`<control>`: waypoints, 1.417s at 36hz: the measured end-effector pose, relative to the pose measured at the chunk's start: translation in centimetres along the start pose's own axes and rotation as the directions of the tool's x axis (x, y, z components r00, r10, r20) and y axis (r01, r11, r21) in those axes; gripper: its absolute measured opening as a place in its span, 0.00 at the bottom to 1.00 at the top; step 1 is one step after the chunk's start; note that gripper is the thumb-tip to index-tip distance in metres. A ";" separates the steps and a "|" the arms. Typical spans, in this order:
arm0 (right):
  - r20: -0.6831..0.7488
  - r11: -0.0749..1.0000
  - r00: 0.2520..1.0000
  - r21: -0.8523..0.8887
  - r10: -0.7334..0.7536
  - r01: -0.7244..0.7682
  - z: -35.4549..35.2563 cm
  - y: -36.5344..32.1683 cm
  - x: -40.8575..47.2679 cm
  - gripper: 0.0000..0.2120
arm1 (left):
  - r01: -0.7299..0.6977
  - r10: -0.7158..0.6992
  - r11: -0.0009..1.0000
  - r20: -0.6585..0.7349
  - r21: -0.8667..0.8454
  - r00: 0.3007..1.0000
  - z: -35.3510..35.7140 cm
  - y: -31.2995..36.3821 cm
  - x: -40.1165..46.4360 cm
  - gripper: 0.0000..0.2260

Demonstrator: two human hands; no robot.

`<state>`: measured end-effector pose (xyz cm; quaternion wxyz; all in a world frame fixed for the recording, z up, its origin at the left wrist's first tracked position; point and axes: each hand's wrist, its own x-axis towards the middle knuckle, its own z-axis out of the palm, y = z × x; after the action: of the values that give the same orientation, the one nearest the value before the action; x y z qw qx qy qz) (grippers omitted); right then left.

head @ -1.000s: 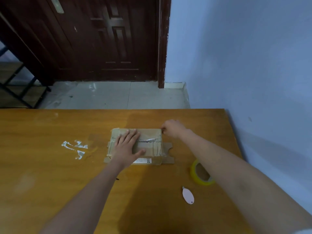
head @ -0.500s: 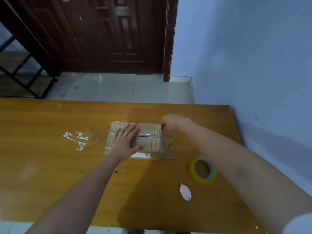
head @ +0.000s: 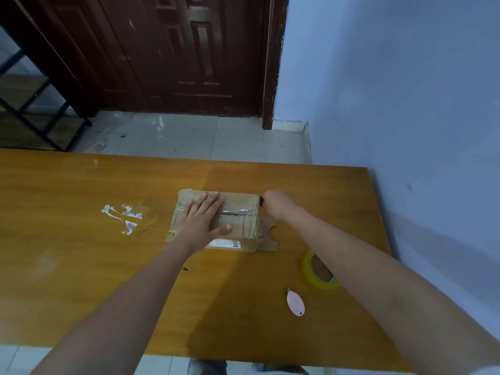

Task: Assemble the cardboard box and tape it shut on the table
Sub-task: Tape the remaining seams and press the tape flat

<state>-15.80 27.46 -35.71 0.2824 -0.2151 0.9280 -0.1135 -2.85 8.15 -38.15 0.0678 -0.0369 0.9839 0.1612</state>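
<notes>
Left hand (head: 202, 216) grip flat atop cardboard box (head: 238, 204), right hand (head: 277, 203) grip unclear at its right end, long axis left-right

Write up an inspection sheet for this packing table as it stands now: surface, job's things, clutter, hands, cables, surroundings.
Surface: wooden table, white scraps or residue stuck left of the box.
Job's things: cardboard box lies closed, tape strip along its top seam, one flap flat on the table at its right end; yellow tape roll to the near right.
Clutter: small pink cutter near the roll.
Hands: left hand pressed flat on the box top; right hand at the box's far right corner, fingers hidden.
Cables: nothing seen.
Surroundings: dark wooden door, tiled floor, blue wall, black metal rack at left.
</notes>
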 end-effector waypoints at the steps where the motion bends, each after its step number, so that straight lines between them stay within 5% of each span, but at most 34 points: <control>1: 0.001 1.000 1.000 -0.010 -0.004 0.004 0.1 0.0 -0.1 0.12 | 0.000 0.000 1.000 0.002 0.002 1.000 0.0 0.0 0.0 0.35; 18: -0.017 1.000 1.000 -0.012 -0.009 0.009 2.4 -1.3 -2.3 0.12 | -0.002 0.001 1.000 0.005 0.018 1.000 0.1 0.2 -0.5 0.35; 28: -0.036 0.979 0.987 -0.139 -0.154 0.148 3.8 1.4 -4.7 0.31 | -0.004 0.005 0.999 -0.011 0.048 1.000 0.4 0.0 -0.3 0.35; 33: -0.125 0.980 0.992 0.192 -0.022 0.046 4.2 3.1 -6.2 0.23 | -0.017 0.020 0.998 -0.042 0.059 0.999 0.4 -0.1 -0.7 0.35; 37: -0.204 0.945 0.978 0.305 -0.054 0.116 4.9 3.0 -7.9 0.21 | -0.021 0.025 0.997 -0.054 0.072 0.998 0.5 0.0 -0.9 0.35; 51: -0.271 0.921 0.905 -0.304 -0.329 0.243 7.6 1.3 -8.3 0.20 | 0.002 0.003 0.994 -0.045 0.112 0.999 0.2 0.4 -0.9 0.35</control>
<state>-5.71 31.78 -38.42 0.0788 -0.3644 0.9258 -0.0630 -2.00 8.66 -38.06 0.0476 -0.0363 0.9927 0.1047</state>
